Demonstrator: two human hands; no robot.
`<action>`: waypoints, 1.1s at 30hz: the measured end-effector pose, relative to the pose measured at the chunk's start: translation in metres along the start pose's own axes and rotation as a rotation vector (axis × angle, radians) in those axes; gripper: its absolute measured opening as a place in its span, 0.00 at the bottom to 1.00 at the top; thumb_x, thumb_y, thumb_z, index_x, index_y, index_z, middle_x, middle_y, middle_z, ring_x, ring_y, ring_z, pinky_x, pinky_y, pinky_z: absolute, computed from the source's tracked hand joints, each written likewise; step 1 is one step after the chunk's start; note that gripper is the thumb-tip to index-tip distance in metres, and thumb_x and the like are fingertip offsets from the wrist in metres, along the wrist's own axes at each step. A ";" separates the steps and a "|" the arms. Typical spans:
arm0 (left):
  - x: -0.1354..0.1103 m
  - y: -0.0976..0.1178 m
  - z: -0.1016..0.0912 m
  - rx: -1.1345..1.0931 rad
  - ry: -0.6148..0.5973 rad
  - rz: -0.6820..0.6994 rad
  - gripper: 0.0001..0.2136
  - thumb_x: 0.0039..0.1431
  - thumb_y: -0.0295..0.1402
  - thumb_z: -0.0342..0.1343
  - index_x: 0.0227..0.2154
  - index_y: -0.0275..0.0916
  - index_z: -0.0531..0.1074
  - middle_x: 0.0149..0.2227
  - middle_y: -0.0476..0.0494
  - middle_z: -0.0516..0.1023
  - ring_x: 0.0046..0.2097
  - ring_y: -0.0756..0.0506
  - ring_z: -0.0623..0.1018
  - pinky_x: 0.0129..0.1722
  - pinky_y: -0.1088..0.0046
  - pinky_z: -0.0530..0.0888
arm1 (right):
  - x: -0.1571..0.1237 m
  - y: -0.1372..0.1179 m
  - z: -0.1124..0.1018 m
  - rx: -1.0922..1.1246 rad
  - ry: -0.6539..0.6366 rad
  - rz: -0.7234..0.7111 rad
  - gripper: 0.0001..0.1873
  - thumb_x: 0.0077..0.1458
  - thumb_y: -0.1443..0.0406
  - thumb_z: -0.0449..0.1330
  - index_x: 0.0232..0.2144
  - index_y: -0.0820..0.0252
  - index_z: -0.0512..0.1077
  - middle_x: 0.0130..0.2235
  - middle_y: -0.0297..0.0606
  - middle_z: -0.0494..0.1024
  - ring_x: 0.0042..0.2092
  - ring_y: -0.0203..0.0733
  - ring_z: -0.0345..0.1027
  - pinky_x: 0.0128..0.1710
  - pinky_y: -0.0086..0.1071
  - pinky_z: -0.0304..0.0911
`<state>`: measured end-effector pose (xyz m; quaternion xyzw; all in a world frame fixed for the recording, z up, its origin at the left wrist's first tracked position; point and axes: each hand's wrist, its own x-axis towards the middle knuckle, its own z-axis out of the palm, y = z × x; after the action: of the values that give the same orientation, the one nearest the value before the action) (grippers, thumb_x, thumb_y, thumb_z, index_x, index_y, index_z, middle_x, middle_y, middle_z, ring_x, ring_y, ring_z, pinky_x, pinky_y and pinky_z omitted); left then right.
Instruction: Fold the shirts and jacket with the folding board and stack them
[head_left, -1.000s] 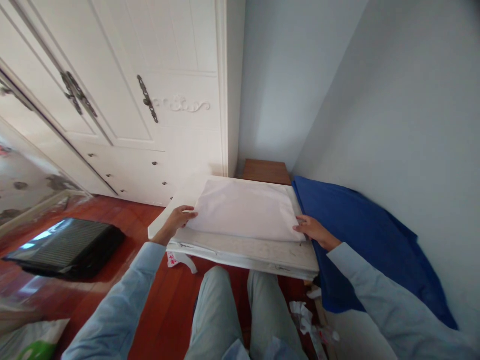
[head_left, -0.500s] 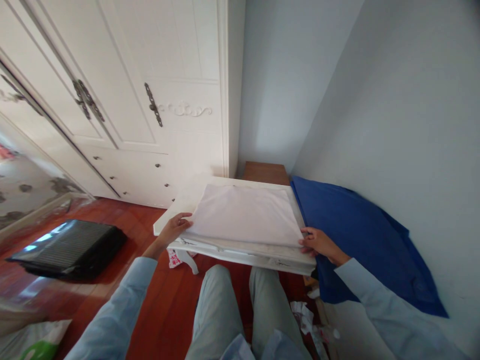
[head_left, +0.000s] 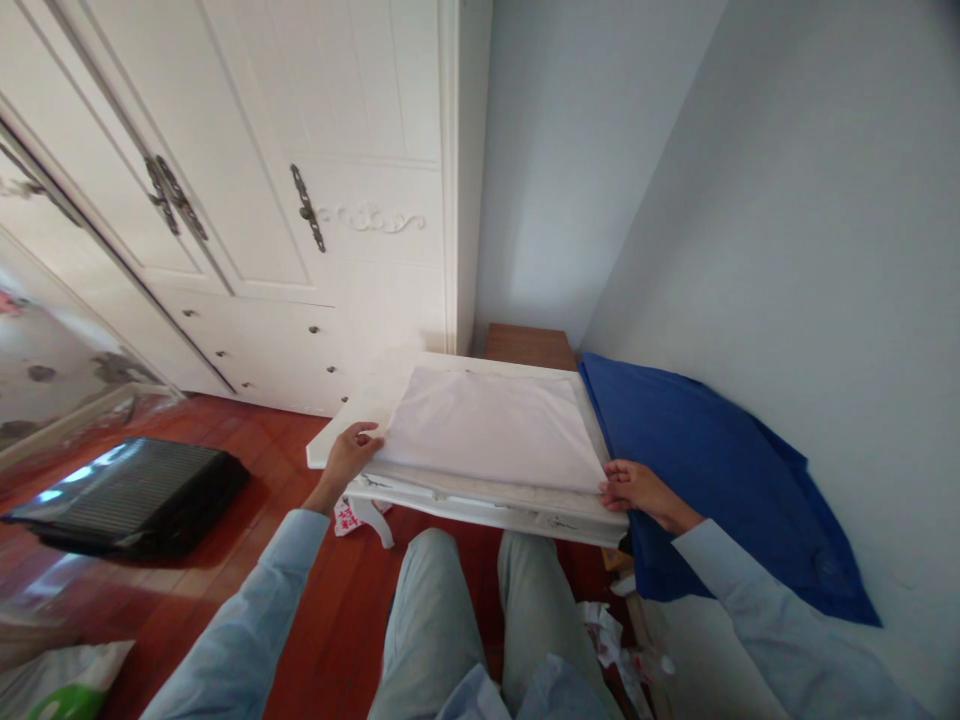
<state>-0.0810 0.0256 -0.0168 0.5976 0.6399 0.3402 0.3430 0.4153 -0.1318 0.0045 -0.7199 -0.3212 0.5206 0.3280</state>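
A pale pinkish-white cloth [head_left: 487,425], rectangular like a pillowcase, lies spread flat on a white table [head_left: 352,412]. My left hand [head_left: 349,458] is at its near left corner, thumb and fingers pinched on the edge. At the near right corner, my right hand [head_left: 636,488] grips the cloth's edge between thumb and fingers. The near edge runs fairly straight between both hands, close to the front of the table, with slight wrinkles across the surface.
A blue fabric piece [head_left: 697,470] leans by the wall right of the table. Behind the table is a brown wooden box [head_left: 529,346]. A white wardrobe [head_left: 375,120] stands at the back left; a black case [head_left: 142,495] lies on the red floor. Crumpled paper [head_left: 604,628] is near my legs.
The cloth stays flat in the same place, with both hands at its near corners. My left hand has shifted very slightly; the view has moved a little.
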 end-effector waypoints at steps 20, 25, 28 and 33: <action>0.088 0.069 0.130 0.826 -0.286 0.551 0.29 0.70 0.45 0.42 0.66 0.29 0.59 0.70 0.26 0.54 0.72 0.34 0.52 0.69 0.52 0.51 | 0.130 -0.106 0.164 -1.146 0.051 -0.821 0.33 0.68 0.55 0.50 0.68 0.68 0.57 0.70 0.50 0.50 0.72 0.50 0.43 0.71 0.48 0.43; 0.100 0.050 0.133 0.827 -0.226 0.552 0.32 0.71 0.49 0.37 0.68 0.30 0.58 0.70 0.28 0.53 0.72 0.33 0.52 0.70 0.51 0.48 | 0.171 -0.093 0.112 -1.243 0.188 -0.665 0.33 0.71 0.54 0.42 0.69 0.68 0.55 0.71 0.48 0.48 0.72 0.49 0.41 0.71 0.46 0.43; 0.103 0.048 0.132 0.822 -0.228 0.558 0.33 0.70 0.51 0.38 0.68 0.32 0.57 0.71 0.29 0.53 0.72 0.33 0.52 0.70 0.51 0.48 | 0.182 -0.083 0.077 -1.279 0.260 -0.616 0.33 0.71 0.54 0.40 0.70 0.67 0.54 0.71 0.47 0.48 0.72 0.49 0.42 0.71 0.44 0.44; 0.110 0.046 0.117 0.827 -0.209 0.536 0.32 0.70 0.49 0.38 0.68 0.33 0.58 0.70 0.29 0.54 0.71 0.35 0.54 0.69 0.53 0.50 | 0.191 -0.078 0.050 -1.305 0.324 -0.535 0.34 0.71 0.54 0.39 0.70 0.68 0.53 0.70 0.50 0.50 0.71 0.52 0.43 0.70 0.46 0.43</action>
<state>0.0368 0.1406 -0.0442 0.8577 0.5073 0.0725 0.0405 0.4057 0.0741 -0.0482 -0.7338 -0.6792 0.0114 -0.0089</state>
